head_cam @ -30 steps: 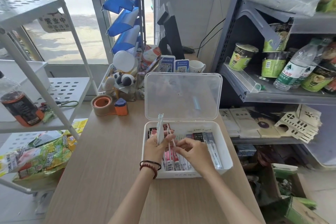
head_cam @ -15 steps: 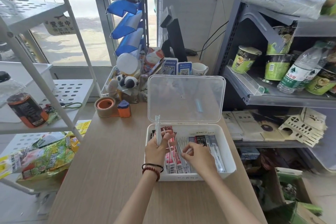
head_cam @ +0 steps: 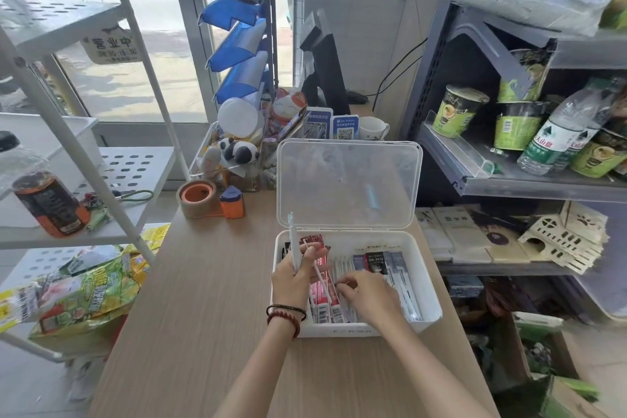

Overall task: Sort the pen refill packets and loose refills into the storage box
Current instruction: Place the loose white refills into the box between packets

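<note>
The storage box (head_cam: 390,327) sits on the near right part of the bench (head_cam: 203,299), its right wall close to the bench's right edge. Its clear lid (head_cam: 349,183) stands open and upright along the far side.

My left grip (head_cam: 293,276) is over the box's left end. Its fingers are curled round a small bundle of loose refills (head_cam: 293,244), which stands upright with the tips poking above my knuckles. One more thin refill (head_cam: 320,278) slants down from between those fingers towards the middle of the box, lying across the red packets (head_cam: 325,302). Two bracelets (head_cam: 286,314) circle that wrist, just at the box's near left corner.

My right grip (head_cam: 368,295) reaches into the middle of the box, fingers bent down, the fingertips (head_cam: 341,286) touching the clear packets (head_cam: 342,266). I cannot tell whether they pinch one or only rest on them.

Inside the box the red packets lie lengthwise at the left and the clear ones in the middle. A dark packet (head_cam: 375,261) is beside them, and more long packets (head_cam: 405,292) lie against the right wall.

At the bench's far left corner sits a roll of tape (head_cam: 198,197) in an orange holder. Behind it is a toy panda (head_cam: 239,153), and a white mug (head_cam: 371,127) stands past the lid.
</note>
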Demonstrator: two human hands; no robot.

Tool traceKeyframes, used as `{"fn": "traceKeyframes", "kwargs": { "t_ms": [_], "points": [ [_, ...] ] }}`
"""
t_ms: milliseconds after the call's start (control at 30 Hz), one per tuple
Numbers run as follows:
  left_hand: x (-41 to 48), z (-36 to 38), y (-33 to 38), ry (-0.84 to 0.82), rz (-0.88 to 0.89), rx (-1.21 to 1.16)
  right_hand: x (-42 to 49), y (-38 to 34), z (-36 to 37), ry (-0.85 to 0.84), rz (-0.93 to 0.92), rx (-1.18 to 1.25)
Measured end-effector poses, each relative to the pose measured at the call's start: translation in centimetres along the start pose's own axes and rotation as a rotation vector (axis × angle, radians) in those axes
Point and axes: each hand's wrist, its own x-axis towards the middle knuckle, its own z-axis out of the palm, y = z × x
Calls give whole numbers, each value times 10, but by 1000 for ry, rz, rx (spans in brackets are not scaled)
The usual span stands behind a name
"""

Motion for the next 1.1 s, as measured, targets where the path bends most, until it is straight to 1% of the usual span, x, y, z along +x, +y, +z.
{"fn": "traceKeyframes", "kwargs": {
  "t_ms": [100,167,233,367,500,867,1000,1100],
  "points": [
    [1,-1,-1,-5,19,40,-6,-3,-6,99,-26,144],
    [2,-1,-1,-15,34,64,-9,-4,-8,121,-65,259],
    [2,-1,-2,-42,14,52,-11,-5,-8,87,-113,345],
    [4,-2,-4,-141,-7,81,-10,-3,-9,20,-172,421],
    [3,-2,-4,-148,-27,47,-10,-3,-11,-12,-190,487],
    [3,0,-2,-184,-62,-30,-15,-5,-14,-22,-169,486],
    [6,1,-7,-159,-44,-17,-15,-6,-15,-17,-152,476],
    [8,-1,-9,-84,-24,-16,-16,-5,-13,26,-97,455]
  ]
}}
